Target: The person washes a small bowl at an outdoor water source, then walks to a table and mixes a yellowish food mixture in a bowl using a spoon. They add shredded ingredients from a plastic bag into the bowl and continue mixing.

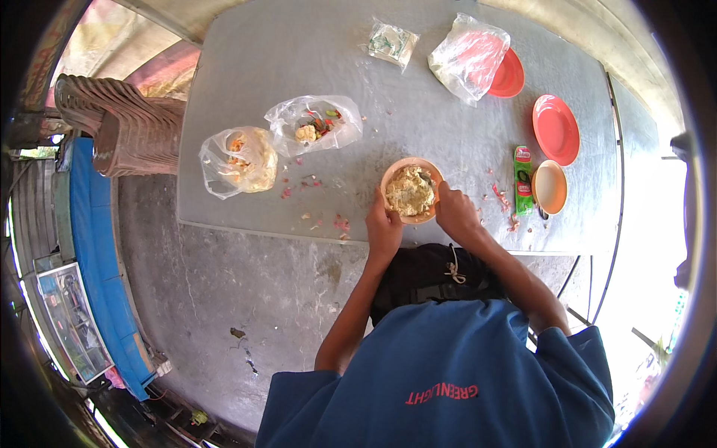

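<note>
An orange bowl (pixel 410 219) holding a pale, lumpy mixture stands near the table's front edge. My left hand (pixel 385 221) grips its left rim, thumb on the near side. Against the bowl's right rim are the curled fingers of my right hand (pixel 455 210); whether they hold the rim or a utensil is hidden. A small dark thing lies at the mixture's upper right, too unclear to name. To the left are a clear plastic bag with cut vegetables (pixel 316 126) and another bag with pale and orange pieces (pixel 241 162).
Right of the bowl lie a green packet strip (pixel 523 196), an empty orange bowl (pixel 550 187) and a red plate (pixel 555 130). Farther back are a plastic bag (pixel 470 59) over another red plate (pixel 508 75), and a small packet (pixel 392 43). Reddish scraps dot the grey table (pixel 448 134). Stacked chairs (pixel 134 134) stand left.
</note>
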Demonstrator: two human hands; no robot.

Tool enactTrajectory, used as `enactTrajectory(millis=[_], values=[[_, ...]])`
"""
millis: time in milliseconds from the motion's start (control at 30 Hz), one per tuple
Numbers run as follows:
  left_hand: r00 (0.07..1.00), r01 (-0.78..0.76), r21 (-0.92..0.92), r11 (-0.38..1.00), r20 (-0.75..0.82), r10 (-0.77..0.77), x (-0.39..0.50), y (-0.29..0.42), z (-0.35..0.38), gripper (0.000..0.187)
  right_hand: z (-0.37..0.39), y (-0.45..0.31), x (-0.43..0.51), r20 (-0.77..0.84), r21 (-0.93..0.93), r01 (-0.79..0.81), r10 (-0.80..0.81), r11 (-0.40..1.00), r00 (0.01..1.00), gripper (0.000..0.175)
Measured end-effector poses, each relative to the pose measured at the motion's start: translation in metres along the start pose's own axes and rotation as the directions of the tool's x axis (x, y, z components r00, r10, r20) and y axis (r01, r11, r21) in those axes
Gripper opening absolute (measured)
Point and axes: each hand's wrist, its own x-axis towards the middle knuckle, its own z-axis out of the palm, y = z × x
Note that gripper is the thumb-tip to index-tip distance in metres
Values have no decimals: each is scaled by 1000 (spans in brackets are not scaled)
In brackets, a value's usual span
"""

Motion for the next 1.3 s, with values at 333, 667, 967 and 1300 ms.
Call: enactTrajectory(millis=[333,667,967,1300], values=[[995,83,-158,984,71,-72,4,-6,-4,58,6,-10,-22,95,15,113,-114,993,989,13],[977,-158,159,974,165,132,26,-7,-25,57,-38,0,15,-33,-292,297,-320,909,947,18],[975,-190,233,954,162,155,51,3,-35,53,-17,24,22,63,-244,415,-413,876,908,16],[936,-177,181,968,334,108,64,5,-34,52,24,-31,-34,73,235,-173,160,957,984,20]])
